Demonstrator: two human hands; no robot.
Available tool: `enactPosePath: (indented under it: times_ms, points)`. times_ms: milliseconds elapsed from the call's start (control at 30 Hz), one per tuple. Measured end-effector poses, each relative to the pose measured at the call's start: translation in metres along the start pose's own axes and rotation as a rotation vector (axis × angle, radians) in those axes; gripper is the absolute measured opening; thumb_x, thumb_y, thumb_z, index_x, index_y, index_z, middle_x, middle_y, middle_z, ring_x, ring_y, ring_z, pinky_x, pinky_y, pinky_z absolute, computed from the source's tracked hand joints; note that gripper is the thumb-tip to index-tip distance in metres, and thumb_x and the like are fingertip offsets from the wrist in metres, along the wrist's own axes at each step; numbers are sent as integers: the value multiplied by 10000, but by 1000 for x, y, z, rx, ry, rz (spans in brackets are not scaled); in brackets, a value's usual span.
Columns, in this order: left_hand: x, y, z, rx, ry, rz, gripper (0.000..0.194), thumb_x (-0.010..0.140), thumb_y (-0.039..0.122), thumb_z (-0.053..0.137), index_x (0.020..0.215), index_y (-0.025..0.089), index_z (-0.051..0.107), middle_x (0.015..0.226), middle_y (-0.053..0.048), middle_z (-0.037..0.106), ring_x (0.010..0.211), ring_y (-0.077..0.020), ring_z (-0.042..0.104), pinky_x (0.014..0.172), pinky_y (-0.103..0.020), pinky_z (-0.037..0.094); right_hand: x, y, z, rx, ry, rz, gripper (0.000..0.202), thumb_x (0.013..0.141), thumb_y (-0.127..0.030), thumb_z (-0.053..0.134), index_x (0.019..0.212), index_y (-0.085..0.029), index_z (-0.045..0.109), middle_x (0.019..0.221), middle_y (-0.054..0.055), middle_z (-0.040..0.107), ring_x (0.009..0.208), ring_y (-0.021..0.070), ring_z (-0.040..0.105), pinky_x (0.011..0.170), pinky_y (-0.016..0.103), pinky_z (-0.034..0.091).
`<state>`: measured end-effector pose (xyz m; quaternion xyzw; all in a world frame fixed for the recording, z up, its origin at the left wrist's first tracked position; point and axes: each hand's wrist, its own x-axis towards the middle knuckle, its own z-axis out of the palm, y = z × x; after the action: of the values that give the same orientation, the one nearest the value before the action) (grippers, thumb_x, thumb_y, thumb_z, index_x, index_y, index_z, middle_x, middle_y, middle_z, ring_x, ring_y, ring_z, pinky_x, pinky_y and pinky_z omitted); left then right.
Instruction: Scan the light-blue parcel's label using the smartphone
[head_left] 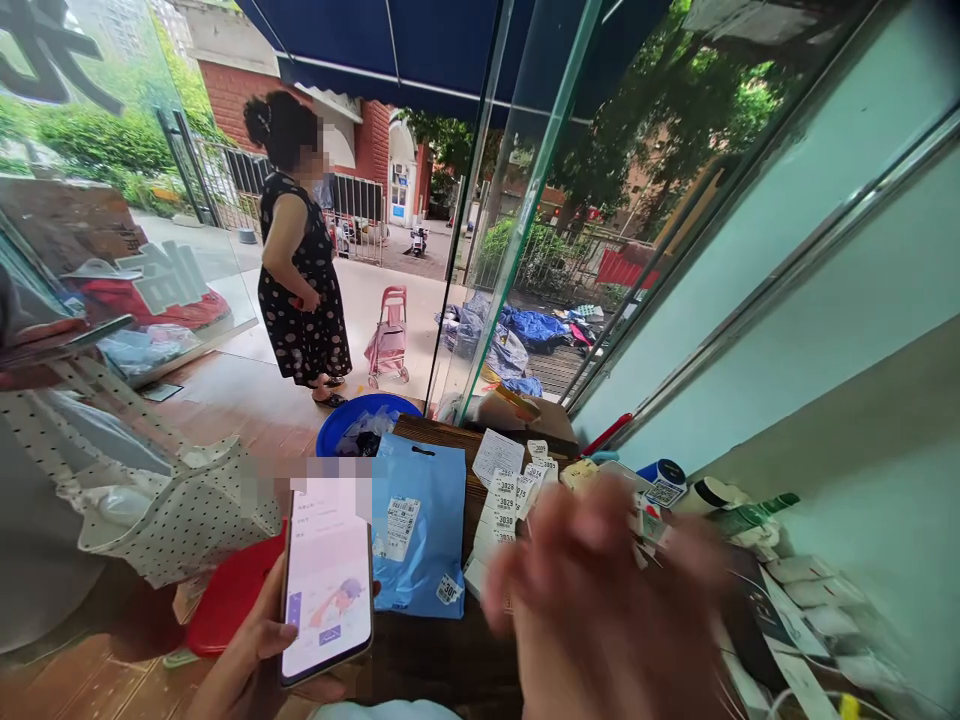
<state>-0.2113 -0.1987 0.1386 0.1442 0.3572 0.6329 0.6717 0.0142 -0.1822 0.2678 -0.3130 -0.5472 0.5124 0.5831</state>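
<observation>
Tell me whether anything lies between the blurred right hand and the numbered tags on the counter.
Nothing visible does. The right hand hovers, motion-blurred, just right of the numbered tags; the blue bag lies on their far side, and the left hand holds the phone.

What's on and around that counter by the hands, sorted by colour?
Blue: 2, bag and basin
Red: 1, lid
White: 1, phone in left hand
Total: 4
Right hand is blurred, over the paper tags.

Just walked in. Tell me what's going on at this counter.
The left hand holds a phone with its screen lit. The right hand is a blur over the wooden counter, near strips of numbered tags and a blue bag. Another person stands outside the doorway.
</observation>
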Motion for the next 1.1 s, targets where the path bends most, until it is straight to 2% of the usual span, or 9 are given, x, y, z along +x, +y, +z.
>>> enactPosePath:
  times_ms: [67,133,233,333,500,600,700,933,1100]
  points:
    - [-3,2,9,5,1,-83,1447,378,134,835,1457,243,-123,926,-36,764,778,-329,698,705,-388,581,19,25,7,14,-3,71,513,746,-540,620,1206,-342,505,1169,50,518,1065,241,511,874,444,487]
    - [-9,5,21,45,-14,-177,1301,435,108,732,1474,258,-37,1034,-76,738,920,-368,673,698,-405,578,27,53,13,2,-89,228,505,742,-464,636,1195,-266,531,1188,69,536,1092,246,505,935,436,444]
    - [-20,9,43,129,17,-263,1107,513,136,611,1474,290,83,1212,-100,660,965,-374,656,623,-400,580,19,89,18,59,-313,432,513,733,-372,633,1212,-225,524,1171,76,602,1061,260,552,907,425,443]
    - [-27,8,58,187,46,-262,1070,537,151,558,1477,301,67,1291,-98,602,875,-356,672,474,-361,557,4,106,21,168,-349,487,570,702,-320,628,1248,-232,486,1142,61,641,981,255,596,828,404,470]
    - [-27,0,65,214,85,-241,1025,592,182,589,1483,282,94,1344,-108,555,894,-334,663,398,-285,518,-5,105,21,132,-294,465,626,656,-232,638,1258,-232,467,1111,54,653,962,249,606,796,376,481]
    - [-25,-3,64,237,106,-204,1009,648,238,672,1484,272,109,1289,-95,606,933,-295,662,512,-264,549,-4,103,20,178,-324,465,633,666,-264,637,1269,-230,448,1138,64,634,1007,260,593,826,389,479]
    - [-24,-4,63,214,97,-168,1003,605,219,705,1472,233,200,1277,-76,621,1032,-282,632,674,-269,565,-5,103,20,200,-330,457,617,679,-288,643,1259,-230,442,1129,65,631,1023,264,587,856,404,475]
    - [-24,-5,56,228,114,-169,906,615,191,708,1429,294,323,1235,-46,650,980,-269,651,726,-303,556,-6,102,19,165,-333,434,627,676,-219,598,1279,-225,425,1204,58,602,1113,263,550,949,410,438]
    - [-19,-6,47,193,41,-149,857,569,126,640,1386,243,411,1198,-55,671,1057,-283,615,739,-299,544,-6,100,17,176,-291,498,569,695,-184,501,1260,-230,461,1196,36,607,1081,243,561,901,385,453]
